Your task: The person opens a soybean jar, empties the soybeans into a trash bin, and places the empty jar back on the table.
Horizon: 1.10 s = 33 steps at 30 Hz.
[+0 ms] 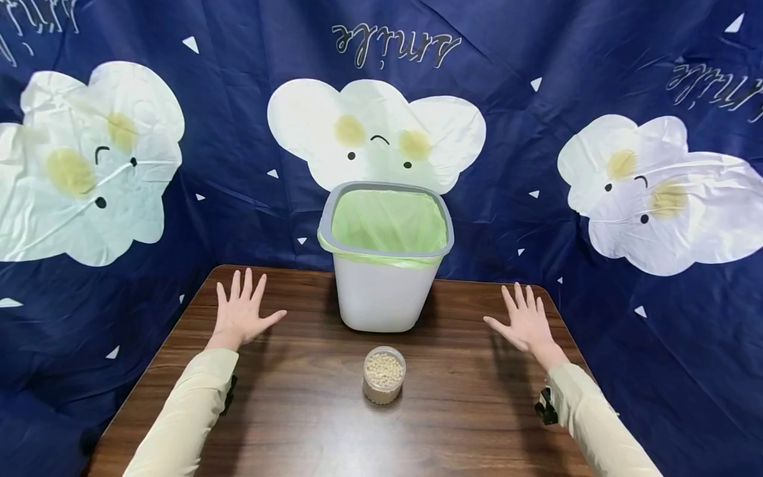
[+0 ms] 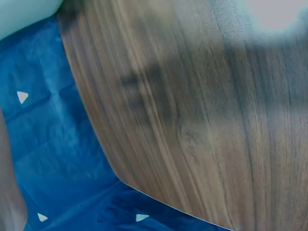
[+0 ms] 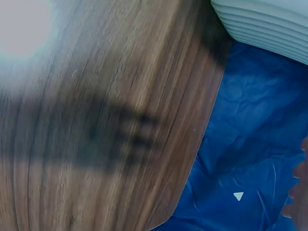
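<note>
A clear round tub of small pale beads or beans (image 1: 383,374) stands on the table between the two arms. Behind it, a light grey bin (image 1: 384,295) with a darker grey rim is lined with a green bag (image 1: 387,218). To the left, my left hand (image 1: 241,315) hovers with its fingers spread, holding nothing. My right hand (image 1: 526,321) is likewise spread on the other side, apart from the bin and the tub. In the right wrist view, fingertips (image 3: 301,185) show at the right edge, and the bin's ribbed side (image 3: 269,24) at the top.
The brown wood-grain table (image 1: 298,411) has rounded far corners. Dark blue cloth (image 1: 238,199) with white clouds and small triangles hangs behind and along both sides, close to the table edges. The bin stands near the far edge.
</note>
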{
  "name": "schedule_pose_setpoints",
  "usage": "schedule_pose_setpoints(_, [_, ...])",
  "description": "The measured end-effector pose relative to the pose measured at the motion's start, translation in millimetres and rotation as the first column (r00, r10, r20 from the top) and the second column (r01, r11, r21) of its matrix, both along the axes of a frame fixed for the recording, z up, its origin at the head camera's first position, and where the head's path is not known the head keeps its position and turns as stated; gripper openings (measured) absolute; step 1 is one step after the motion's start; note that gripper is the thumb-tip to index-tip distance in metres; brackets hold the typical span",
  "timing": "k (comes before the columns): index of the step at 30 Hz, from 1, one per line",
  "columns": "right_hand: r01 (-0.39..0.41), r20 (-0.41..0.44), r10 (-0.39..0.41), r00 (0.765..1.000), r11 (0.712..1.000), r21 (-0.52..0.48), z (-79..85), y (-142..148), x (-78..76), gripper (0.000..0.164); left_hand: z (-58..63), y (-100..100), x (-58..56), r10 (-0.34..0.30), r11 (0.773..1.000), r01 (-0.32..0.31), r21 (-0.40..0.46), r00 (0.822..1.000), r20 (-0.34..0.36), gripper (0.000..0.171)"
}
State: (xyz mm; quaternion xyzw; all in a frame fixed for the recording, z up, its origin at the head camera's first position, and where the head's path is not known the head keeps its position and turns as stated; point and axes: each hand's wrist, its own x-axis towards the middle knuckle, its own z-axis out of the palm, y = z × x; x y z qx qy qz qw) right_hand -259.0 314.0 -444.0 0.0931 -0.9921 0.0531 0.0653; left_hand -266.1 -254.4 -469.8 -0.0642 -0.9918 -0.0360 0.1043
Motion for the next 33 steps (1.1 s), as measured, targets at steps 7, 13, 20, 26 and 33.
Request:
schedule_pose_setpoints(7, [-0.035,-0.035,0.032,0.999,0.997,-0.067,-3.0,-7.1,2.8,0.090,-3.6,14.2,4.2,-0.071,0.998,0.070,-0.004,0.997,-0.023,0.098])
schedule_pose_setpoints(13, [-0.103,-0.054,0.095,0.994,0.979,-0.177,-5.2,-13.0,5.7,0.084,-6.5,35.8,12.8,-0.158,0.987,0.158,0.039,0.987,-0.016,0.096])
schedule_pose_setpoints(20, [-0.183,-0.043,0.179,0.983,0.914,-0.363,-12.3,-18.7,12.6,0.079,-14.2,57.0,21.6,-0.212,0.973,0.213,0.089,0.977,-0.025,0.092])
schedule_pose_setpoints(26, [-0.223,-0.102,0.199,0.975,0.867,-0.445,-20.8,-31.7,19.5,0.081,-21.2,77.1,33.2,-0.269,0.950,0.265,0.164,0.963,-0.002,0.095])
schedule_pose_setpoints(33, [-0.288,-0.165,0.237,0.957,0.825,-0.487,-33.3,-53.0,28.4,0.088,-26.9,103.9,45.2,-0.363,0.912,0.358,0.199,0.932,-0.010,0.095])
